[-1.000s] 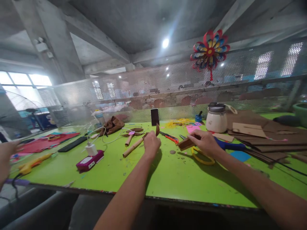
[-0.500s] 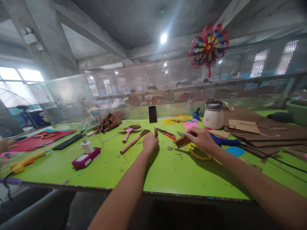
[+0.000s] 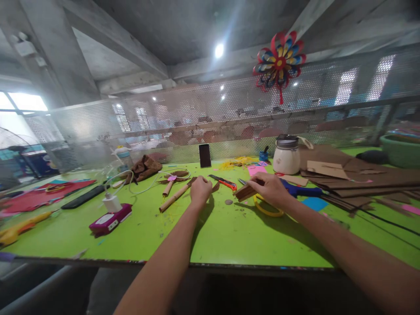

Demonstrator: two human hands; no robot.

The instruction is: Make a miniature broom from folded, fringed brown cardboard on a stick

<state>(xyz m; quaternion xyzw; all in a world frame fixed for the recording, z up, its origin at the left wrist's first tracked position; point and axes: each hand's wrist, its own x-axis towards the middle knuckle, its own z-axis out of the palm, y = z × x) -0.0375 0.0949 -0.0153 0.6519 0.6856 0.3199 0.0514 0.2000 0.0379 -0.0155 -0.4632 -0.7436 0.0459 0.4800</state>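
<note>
My left hand [image 3: 201, 191] is closed over the green table, with a small brown paper piece [image 3: 215, 187] showing at its fingertips. Most of that piece is hidden by the hand. Between the thumb and fingers of my right hand [image 3: 269, 189] is a folded brown paper strip [image 3: 244, 193], its layers stacked. Below the right hand lie yellow-handled scissors [image 3: 267, 211]. An orange utility knife [image 3: 226, 182] rests between the two hands. Just left of my left hand are a rolled brown paper tube [image 3: 175, 199] and a shorter tube with a brown paper fan top [image 3: 168, 188].
A purple power socket [image 3: 111, 221] with a white charger stands at left. A phone [image 3: 205, 155] leans against the mesh panel [image 3: 170, 127]. At right are a white jar [image 3: 286, 157], a blue glue gun [image 3: 302, 190] and brown paper sheets [image 3: 348, 186]. A pinwheel [image 3: 279, 63] hangs above.
The whole view has shifted slightly, so things sit further left. The brown paper piece at my left hand stood upright before and now tilts right. My right hand keeps the folded strip.
</note>
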